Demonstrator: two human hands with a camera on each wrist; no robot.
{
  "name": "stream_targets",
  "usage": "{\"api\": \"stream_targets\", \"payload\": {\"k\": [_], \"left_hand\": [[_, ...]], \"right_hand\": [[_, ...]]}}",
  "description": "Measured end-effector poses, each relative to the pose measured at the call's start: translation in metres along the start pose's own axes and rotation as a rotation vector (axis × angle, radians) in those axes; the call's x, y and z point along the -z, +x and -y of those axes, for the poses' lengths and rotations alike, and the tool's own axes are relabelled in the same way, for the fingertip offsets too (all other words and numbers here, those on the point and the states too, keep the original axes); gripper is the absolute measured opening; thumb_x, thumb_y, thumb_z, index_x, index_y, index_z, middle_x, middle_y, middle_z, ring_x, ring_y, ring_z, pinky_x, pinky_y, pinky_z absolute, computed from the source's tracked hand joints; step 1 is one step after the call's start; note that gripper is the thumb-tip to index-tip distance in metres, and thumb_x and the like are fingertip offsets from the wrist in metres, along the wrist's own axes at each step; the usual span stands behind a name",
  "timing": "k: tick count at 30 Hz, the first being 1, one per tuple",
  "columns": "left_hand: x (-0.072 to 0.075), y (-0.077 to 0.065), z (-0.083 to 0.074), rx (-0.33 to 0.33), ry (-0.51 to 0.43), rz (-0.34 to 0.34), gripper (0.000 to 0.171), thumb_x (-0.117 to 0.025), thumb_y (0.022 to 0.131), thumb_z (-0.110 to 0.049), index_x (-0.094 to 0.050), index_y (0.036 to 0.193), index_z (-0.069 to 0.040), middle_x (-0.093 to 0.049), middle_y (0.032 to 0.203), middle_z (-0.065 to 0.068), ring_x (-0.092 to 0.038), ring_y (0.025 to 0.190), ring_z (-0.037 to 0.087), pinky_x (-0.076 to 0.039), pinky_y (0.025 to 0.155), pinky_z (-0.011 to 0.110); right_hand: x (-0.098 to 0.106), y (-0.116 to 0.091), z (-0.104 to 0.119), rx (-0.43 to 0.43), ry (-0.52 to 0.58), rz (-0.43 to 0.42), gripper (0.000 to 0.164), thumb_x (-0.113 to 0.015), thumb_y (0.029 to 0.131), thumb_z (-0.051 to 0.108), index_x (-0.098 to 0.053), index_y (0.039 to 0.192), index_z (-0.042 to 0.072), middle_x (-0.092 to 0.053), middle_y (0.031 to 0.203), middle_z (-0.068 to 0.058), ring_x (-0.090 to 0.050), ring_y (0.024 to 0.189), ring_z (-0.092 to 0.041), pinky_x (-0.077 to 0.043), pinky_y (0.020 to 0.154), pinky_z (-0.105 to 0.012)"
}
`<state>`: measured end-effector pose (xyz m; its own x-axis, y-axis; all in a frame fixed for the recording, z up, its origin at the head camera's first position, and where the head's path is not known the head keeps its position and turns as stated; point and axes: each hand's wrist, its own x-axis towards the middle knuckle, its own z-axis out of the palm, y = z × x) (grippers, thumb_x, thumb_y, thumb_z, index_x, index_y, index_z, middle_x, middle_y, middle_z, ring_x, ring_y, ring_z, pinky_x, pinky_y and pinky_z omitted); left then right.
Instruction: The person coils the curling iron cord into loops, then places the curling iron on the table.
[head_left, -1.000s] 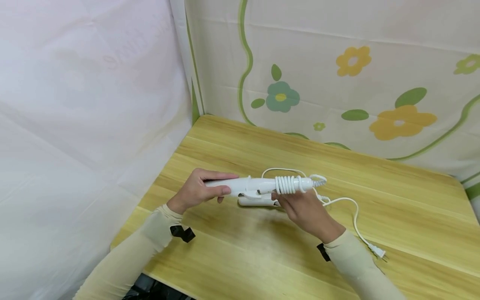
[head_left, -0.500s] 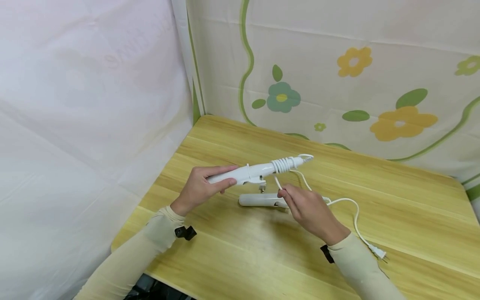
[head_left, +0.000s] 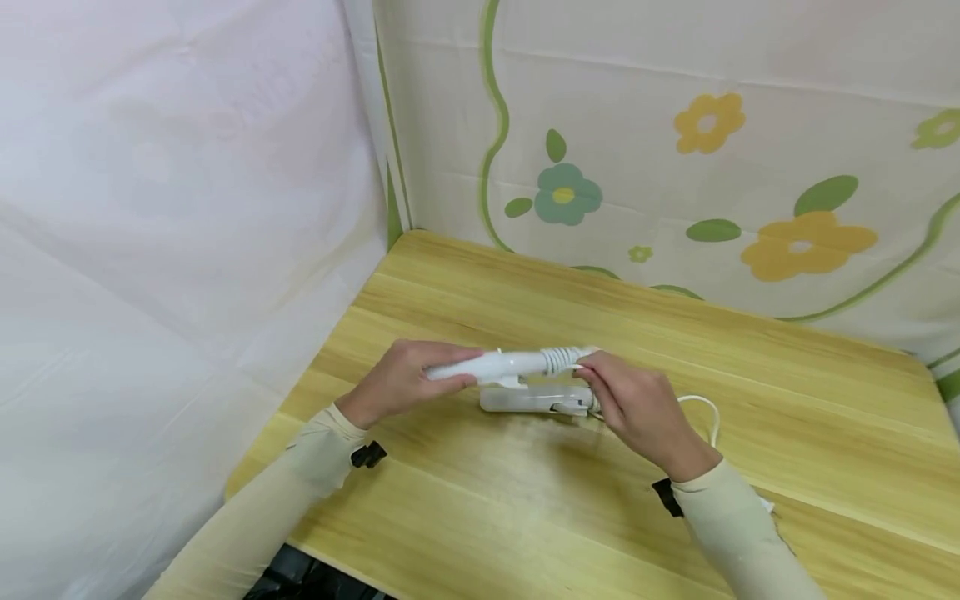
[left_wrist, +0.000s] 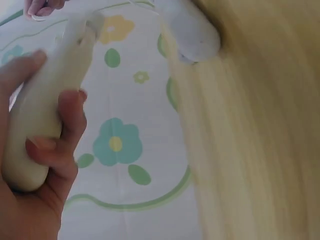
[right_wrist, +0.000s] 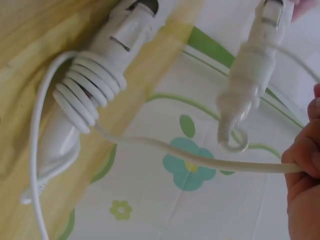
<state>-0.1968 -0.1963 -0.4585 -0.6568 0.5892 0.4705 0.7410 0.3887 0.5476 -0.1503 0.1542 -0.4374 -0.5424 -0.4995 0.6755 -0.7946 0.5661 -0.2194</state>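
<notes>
My left hand [head_left: 405,379] grips the smooth rounded end of a white wand-shaped electric appliance [head_left: 510,367], held above the table. A lever-like part shows on its underside, and white cord is wound several times round its far end [head_left: 558,360]. My right hand [head_left: 645,408] is at that end, thumb and fingers pinching the white cord [right_wrist: 240,165]. A second, similar white appliance [head_left: 525,400] lies on the table just below, with its own cord coil [right_wrist: 87,90]. The left wrist view shows the fingers [left_wrist: 70,120] curled round the held body.
Under all this is a wood-grain table [head_left: 465,517]. A loop of cord [head_left: 705,404] lies beyond my right wrist, and the plug [head_left: 767,505] is mostly hidden by the sleeve. White sheeting [head_left: 187,250] hangs at left; a flower-patterned curtain [head_left: 637,150] covers the back.
My right hand has moved from beneath the appliance to its cord end, carrying the cord. The held appliance tilted up at its far end, then came down nearly level again.
</notes>
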Motion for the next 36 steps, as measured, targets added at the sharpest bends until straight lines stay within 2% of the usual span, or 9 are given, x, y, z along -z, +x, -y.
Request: {"api": "stream_targets", "payload": {"k": [3, 6, 10, 16, 21, 23, 28, 33, 36], "left_hand": [[0.003, 0.002, -0.003, -0.139, -0.014, 0.102, 0.04, -0.091, 0.091, -0.02, -0.081, 0.13, -0.012, -0.083, 0.121, 0.005, -0.082, 0.101, 0.017, -0.065, 0.079, 0.027], [0.006, 0.002, -0.006, -0.199, -0.081, 0.169, 0.04, -0.092, 0.091, -0.018, -0.082, 0.128, -0.01, -0.083, 0.122, 0.005, -0.082, 0.104, 0.016, -0.064, 0.082, 0.024], [0.008, -0.001, -0.008, -0.198, -0.178, 0.222, 0.038, -0.091, 0.09, -0.012, -0.082, 0.127, -0.007, -0.082, 0.122, 0.007, -0.081, 0.106, 0.018, -0.063, 0.084, 0.022], [0.008, -0.005, -0.01, -0.199, -0.258, 0.236, 0.035, -0.09, 0.09, -0.008, -0.083, 0.124, -0.006, -0.083, 0.119, 0.008, -0.081, 0.105, 0.019, -0.063, 0.082, 0.024], [0.009, -0.007, -0.012, -0.123, -0.386, 0.253, 0.035, -0.09, 0.09, -0.007, -0.082, 0.125, -0.005, -0.083, 0.12, 0.008, -0.08, 0.104, 0.015, -0.064, 0.078, 0.027], [0.009, -0.008, -0.013, -0.08, -0.453, 0.25, 0.035, -0.089, 0.09, -0.004, -0.082, 0.124, -0.002, -0.083, 0.12, 0.011, -0.08, 0.101, 0.013, -0.064, 0.076, 0.029], [0.008, -0.009, -0.014, -0.021, -0.595, 0.187, 0.035, -0.085, 0.09, 0.006, -0.08, 0.124, 0.005, -0.084, 0.104, 0.016, -0.068, 0.069, 0.004, -0.056, 0.056, 0.026], [0.006, -0.007, -0.015, -0.017, -0.628, 0.11, 0.037, -0.082, 0.09, 0.012, -0.078, 0.126, 0.006, -0.082, 0.104, 0.021, -0.062, 0.057, 0.013, -0.051, 0.053, 0.025], [0.005, -0.007, -0.017, 0.004, -0.629, 0.061, 0.038, -0.081, 0.089, 0.014, -0.077, 0.126, 0.008, -0.081, 0.111, 0.026, -0.064, 0.059, 0.016, -0.054, 0.053, 0.028]], "right_hand": [[0.006, 0.002, -0.004, -0.001, -0.018, 0.029, 0.04, -0.046, 0.118, 0.038, -0.07, 0.105, 0.009, -0.064, 0.084, 0.005, -0.046, 0.062, -0.003, -0.044, 0.054, -0.023], [0.008, 0.002, -0.006, -0.012, 0.001, 0.085, 0.036, -0.048, 0.118, 0.038, -0.069, 0.105, 0.011, -0.066, 0.088, 0.006, -0.051, 0.067, -0.004, -0.047, 0.059, -0.024], [0.007, -0.001, -0.008, -0.028, 0.039, 0.127, 0.033, -0.05, 0.117, 0.038, -0.069, 0.105, 0.014, -0.065, 0.088, 0.009, -0.053, 0.072, -0.004, -0.049, 0.063, -0.025], [0.003, -0.005, -0.01, -0.027, 0.082, 0.149, 0.034, -0.048, 0.117, 0.04, -0.07, 0.108, 0.015, -0.068, 0.092, 0.01, -0.057, 0.075, -0.002, -0.053, 0.067, -0.028], [-0.005, -0.005, -0.008, 0.013, 0.075, 0.123, 0.039, -0.044, 0.118, 0.041, -0.07, 0.105, 0.015, -0.067, 0.089, 0.009, -0.056, 0.074, -0.002, -0.052, 0.065, -0.027], [-0.009, -0.005, -0.007, 0.033, 0.058, 0.102, 0.043, -0.04, 0.118, 0.043, -0.07, 0.103, 0.016, -0.066, 0.086, 0.01, -0.055, 0.072, -0.002, -0.052, 0.063, -0.028], [-0.016, -0.008, -0.004, 0.015, 0.102, 0.082, 0.04, -0.041, 0.12, 0.039, -0.068, 0.101, 0.015, -0.064, 0.083, 0.008, -0.055, 0.071, -0.003, -0.052, 0.062, -0.026], [-0.021, -0.01, 0.004, -0.02, 0.143, 0.089, 0.009, -0.065, 0.108, 0.008, -0.068, 0.101, 0.014, -0.07, 0.089, 0.005, -0.066, 0.078, -0.006, -0.058, 0.068, -0.025], [-0.025, -0.012, 0.008, -0.01, 0.073, 0.078, 0.016, -0.058, 0.113, 0.013, -0.069, 0.102, 0.009, -0.072, 0.092, -0.003, -0.069, 0.082, -0.014, -0.059, 0.07, -0.033]]}}
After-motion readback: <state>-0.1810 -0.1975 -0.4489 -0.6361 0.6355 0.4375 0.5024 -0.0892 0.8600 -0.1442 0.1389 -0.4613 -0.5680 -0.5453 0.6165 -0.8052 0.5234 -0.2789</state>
